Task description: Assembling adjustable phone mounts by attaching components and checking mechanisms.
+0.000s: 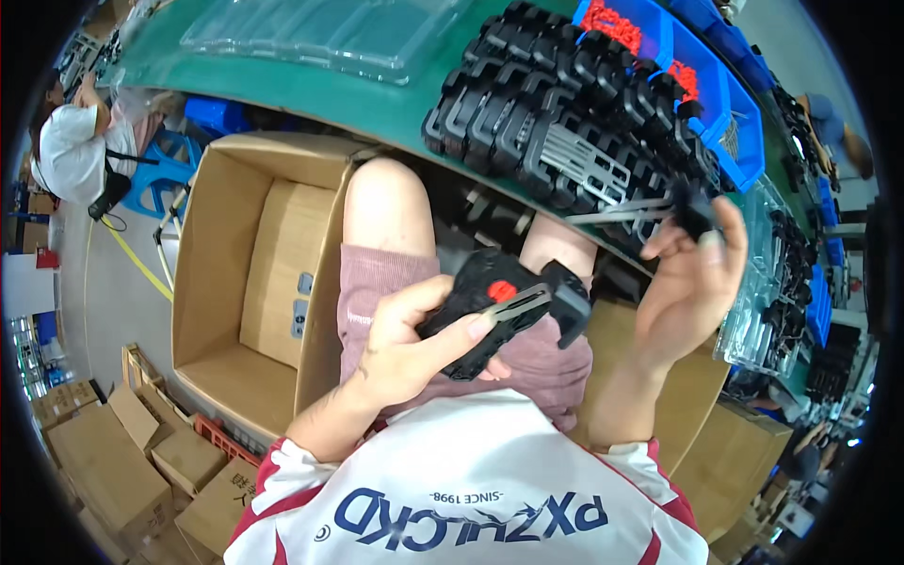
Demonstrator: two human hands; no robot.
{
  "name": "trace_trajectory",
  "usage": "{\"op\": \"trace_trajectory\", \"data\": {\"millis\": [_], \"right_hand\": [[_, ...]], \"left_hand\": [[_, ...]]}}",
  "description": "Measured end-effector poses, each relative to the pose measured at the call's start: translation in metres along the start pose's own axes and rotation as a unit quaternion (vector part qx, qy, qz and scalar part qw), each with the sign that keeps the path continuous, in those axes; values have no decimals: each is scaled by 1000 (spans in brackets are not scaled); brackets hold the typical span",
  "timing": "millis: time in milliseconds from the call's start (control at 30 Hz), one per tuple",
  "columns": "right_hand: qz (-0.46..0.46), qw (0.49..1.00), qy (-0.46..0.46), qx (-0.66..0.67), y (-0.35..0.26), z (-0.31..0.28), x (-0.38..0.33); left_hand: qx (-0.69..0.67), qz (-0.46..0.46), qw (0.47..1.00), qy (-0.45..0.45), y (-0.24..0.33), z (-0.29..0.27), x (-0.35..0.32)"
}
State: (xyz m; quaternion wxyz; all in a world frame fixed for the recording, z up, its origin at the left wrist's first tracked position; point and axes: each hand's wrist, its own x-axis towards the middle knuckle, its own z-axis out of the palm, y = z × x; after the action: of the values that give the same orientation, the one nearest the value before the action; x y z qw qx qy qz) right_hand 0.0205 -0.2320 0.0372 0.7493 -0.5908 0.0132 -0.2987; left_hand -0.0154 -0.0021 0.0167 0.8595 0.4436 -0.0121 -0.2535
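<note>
Just above the lap, between the knees, I have the black assembly (478,273) in view, a red insert (501,290) set in its upper face. The left hand (400,347) grasps it from the side, with fingertips underneath and the thumb pressing a grey metal strip (520,305) slantwise across it. A black angled piece (569,309) sits at its right end; I can't tell if it is fastened there.

The right hand (692,287) is raised over by the table edge, fingers curled on a blurred black piece (695,212). Pale strips (621,213) reach leftward beside it; blur hides how they join.

Past that hand, on the green table (282,99), I see rows of black parts (504,104) with silver slotted bars (584,162) on top. Blue bins (747,141) stand behind, some with red pieces (612,26). Clear plastic trays (311,40) lie farther left.

For writing, the wearer's white shirt (452,443) carries large dark blue lettering, upside down from my angle, and the pinkish shorts (372,268) a small pale mark. An open cardboard box (209,268) stands beside the left knee; cartons (104,461) at lower left show dark characters. At far left, a co-worker in white (77,151) sits near a blue stool (160,179).
</note>
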Motion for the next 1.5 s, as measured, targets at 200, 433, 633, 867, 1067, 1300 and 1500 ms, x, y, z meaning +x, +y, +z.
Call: {"op": "trace_trajectory", "data": {"millis": [200,433,633,867,1067,1300,1500], "right_hand": [[253,946,-171,113,7,28,2],[275,913,-300,16,9,30,-8],[269,906,-326,-6,8,27,-9],[256,909,-327,-24,7,26,-12],[260,901,-346,-19,10,22,-13],[284,886,-365,3,14,21,-11],[295,885,-360,8,16,24,-12]], "left_hand": [[57,-36,996,-52,0,-6,-1],[8,-39,997,-66,-7,-12,-1],[-22,-53,996,-62,-8,-12,-1],[27,-64,997,-43,-8,-6,-1],[100,-51,993,-22,-16,-7,3],[99,-48,994,-21,-19,-8,2],[76,-46,996,-4,-22,-8,1]]}}
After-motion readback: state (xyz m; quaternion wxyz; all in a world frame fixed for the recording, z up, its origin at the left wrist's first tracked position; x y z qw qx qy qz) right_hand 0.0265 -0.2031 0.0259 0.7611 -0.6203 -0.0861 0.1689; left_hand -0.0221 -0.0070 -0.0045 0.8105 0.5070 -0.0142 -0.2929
